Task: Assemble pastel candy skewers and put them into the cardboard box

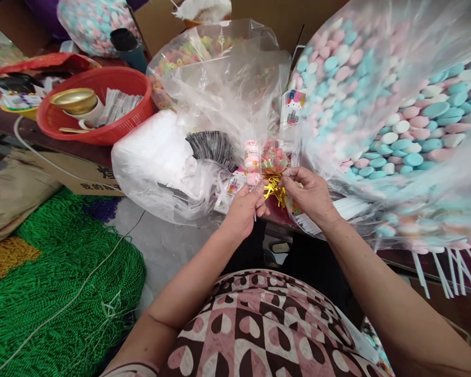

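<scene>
A slender, clear-wrapped column of pink and white sweets stands upright above the dark red counter, gripped only near its lower end, a hold that could let it tip or slip should the pressure ease. The small tangle of shiny gold foil strips poses another risk: strips lying crossed over one another could come away in a clump or scatter. Loose film from the large transparent plastic bag of pink, white and blue sweets hangs close behind the right forearm and could snag there, while the fanned stack of black-and-grey printed pieces, leaning beside a crumpled white plastic bag, looks ready to slide if bumped.

The left hand has its fingers closed about the bottom of the column, thumb laid along the front, with a thin white stick poking out below. The right hand hovers just beside, at the edge of the gold strips, thumb and forefinger narrowed almost to a pinch; whether a strip is caught between them is too small to tell.
</scene>
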`<state>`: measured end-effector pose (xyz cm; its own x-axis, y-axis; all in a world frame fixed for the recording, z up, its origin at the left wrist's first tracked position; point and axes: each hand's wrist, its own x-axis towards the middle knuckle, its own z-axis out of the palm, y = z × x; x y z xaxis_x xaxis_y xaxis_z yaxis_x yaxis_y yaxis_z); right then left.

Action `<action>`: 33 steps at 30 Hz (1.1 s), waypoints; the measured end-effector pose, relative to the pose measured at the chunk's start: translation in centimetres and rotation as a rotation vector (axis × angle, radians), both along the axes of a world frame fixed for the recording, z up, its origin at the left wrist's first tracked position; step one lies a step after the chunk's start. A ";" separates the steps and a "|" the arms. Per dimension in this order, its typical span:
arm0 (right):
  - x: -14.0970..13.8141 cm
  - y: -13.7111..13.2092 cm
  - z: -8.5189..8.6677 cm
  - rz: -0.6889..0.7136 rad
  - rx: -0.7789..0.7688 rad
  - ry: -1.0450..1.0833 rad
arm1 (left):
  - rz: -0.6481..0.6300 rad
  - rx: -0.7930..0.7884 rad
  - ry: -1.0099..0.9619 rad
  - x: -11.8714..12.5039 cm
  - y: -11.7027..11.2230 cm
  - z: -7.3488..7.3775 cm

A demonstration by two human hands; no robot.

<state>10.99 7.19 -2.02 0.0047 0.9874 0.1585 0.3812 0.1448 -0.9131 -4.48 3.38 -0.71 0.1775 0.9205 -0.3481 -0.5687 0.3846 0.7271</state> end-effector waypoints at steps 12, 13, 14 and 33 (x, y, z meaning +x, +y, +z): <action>-0.1 -0.2 -1.2 0.068 0.224 -0.302 | 0.070 0.108 0.112 1.4 1.9 -1.3; -0.1 -0.2 -1.3 0.052 0.218 -0.309 | 0.084 0.097 0.122 1.3 2.0 -1.2; 0.0 -0.1 -1.4 0.028 0.215 -0.322 | 0.100 0.087 0.135 1.2 2.1 -1.1; -0.7 -0.7 0.3 0.049 0.309 -0.480 | 0.012 0.131 0.102 1.7 0.9 -1.0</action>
<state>10.31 6.54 -1.70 -0.1837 0.8921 0.4127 0.7287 0.4054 -0.5520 -2.76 4.31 -1.74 0.1363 0.9610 -0.2408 -0.4936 0.2766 0.8245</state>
